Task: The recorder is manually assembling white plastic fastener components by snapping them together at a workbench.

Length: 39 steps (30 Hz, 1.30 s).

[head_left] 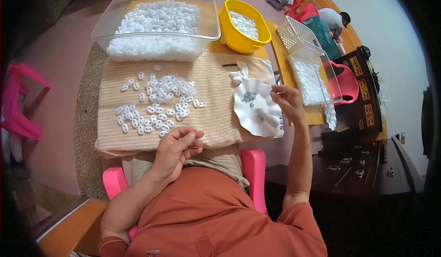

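Observation:
My left hand (178, 150) is closed in a pinch near the table's front edge, just below the loose white plastic pieces; whatever it pinches is too small to name. To the right, my right hand (288, 103) is raised beside the rim of a white scalloped plate (250, 114), thumb and fingertips pressed together. Anything between those fingertips cannot be made out. Small grey bits (249, 97) lie in the plate. Many oval white pieces with two dark holes (131, 114) are spread over a striped towel (216, 119), next to a heap of translucent white pieces (170, 87).
Behind the towel stand a large clear bin (156, 39) of white pieces and a yellow basin (245, 46). A crumpled white tissue (240, 73) lies above the plate. Farther right are a white basket (296, 32) and a co-worker (331, 20). A pink stool (18, 105) is at left.

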{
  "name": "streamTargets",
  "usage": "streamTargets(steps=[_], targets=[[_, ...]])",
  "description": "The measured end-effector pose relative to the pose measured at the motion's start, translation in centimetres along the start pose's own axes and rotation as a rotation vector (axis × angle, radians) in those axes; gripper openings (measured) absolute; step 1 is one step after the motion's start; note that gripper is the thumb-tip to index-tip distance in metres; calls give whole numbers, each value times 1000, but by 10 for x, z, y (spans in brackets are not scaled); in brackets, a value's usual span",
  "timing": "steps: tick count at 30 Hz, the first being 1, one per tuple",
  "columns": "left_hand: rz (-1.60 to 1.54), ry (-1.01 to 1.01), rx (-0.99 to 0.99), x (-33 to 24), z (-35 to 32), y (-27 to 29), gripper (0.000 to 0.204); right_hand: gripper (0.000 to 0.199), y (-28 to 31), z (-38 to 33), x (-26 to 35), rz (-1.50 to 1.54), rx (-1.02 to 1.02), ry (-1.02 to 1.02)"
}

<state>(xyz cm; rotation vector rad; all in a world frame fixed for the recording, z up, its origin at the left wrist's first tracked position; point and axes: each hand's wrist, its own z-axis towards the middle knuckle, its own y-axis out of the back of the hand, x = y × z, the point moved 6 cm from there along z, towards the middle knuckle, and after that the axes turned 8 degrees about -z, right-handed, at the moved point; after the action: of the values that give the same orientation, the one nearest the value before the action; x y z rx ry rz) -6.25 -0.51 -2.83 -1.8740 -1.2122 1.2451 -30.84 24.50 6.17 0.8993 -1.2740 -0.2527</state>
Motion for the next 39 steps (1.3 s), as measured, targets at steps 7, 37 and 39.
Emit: streamTargets(steps=[7,37,39], targets=[[31,36,15,4,-2,-4,18,18,-1,-34,-9,-378,-23,-31],[371,81,273,13,-10,-19,21,18,-172,-21,124,-592,220,459],[363,74,264,12,-10,-19,21,17,-172,-21,121,-581,206,461]])
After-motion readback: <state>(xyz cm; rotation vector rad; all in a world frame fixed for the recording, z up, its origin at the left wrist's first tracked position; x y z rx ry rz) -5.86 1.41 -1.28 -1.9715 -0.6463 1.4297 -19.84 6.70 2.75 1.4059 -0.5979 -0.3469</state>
